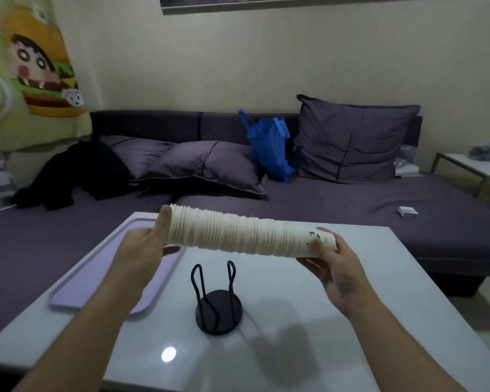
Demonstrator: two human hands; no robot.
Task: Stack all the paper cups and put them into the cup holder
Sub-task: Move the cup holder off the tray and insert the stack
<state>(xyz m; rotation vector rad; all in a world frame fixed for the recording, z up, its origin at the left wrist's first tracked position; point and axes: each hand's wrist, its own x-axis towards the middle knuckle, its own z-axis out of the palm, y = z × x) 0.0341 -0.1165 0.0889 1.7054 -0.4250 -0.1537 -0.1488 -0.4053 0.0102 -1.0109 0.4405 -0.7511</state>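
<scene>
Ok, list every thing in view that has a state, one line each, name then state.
Stack of paper cups: nested, held roughly level above the table, not in the holder.
Cup holder: upright on the table, empty.
Left hand: grips the stack's left end.
Right hand: grips the stack's right end.
Purple tray: flat on the table.
Blue bag: upright on the sofa.

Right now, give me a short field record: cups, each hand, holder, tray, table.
cups: one long stack of paper cups, held roughly level in the air above the table
left hand: left hand grips the open-rim end of the stack
right hand: right hand grips the closed-bottom end
holder: black wire holder upright on the table, nothing in it
tray: purple tray left of the holder
table: white table
</scene>
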